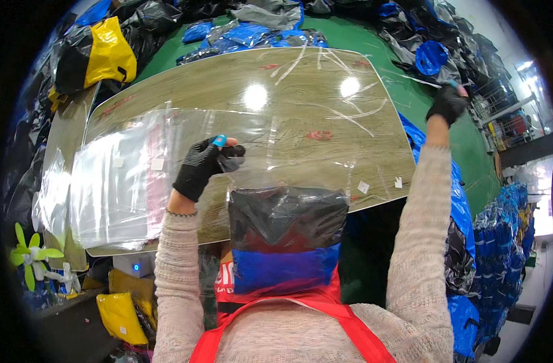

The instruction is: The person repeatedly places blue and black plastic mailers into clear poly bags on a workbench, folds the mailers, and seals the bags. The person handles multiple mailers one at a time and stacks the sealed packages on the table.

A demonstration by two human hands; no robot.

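A clear plastic bag (288, 239) with a folded black and blue item inside leans against my red apron at the table's near edge. Its clear upper part lies on the tabletop. My left hand (211, 163), in a black fingerless glove with a blue cover on one finger, is curled just above the bag's upper left corner; what its fingers hold, if anything, cannot be made out. Far out to the right, past the table's edge, my right hand (448, 104) is raised in a similar glove. Its fingers are closed on a thin white strip (418, 80) that trails leftward.
A stack of flat clear bags (116, 181) covers the left of the wood-patterned table (325, 78). Loose white strips (349, 115) lie at its far right. Black and yellow bags (110, 51), blue bundles (246, 36) and a small green fan (31, 257) surround it.
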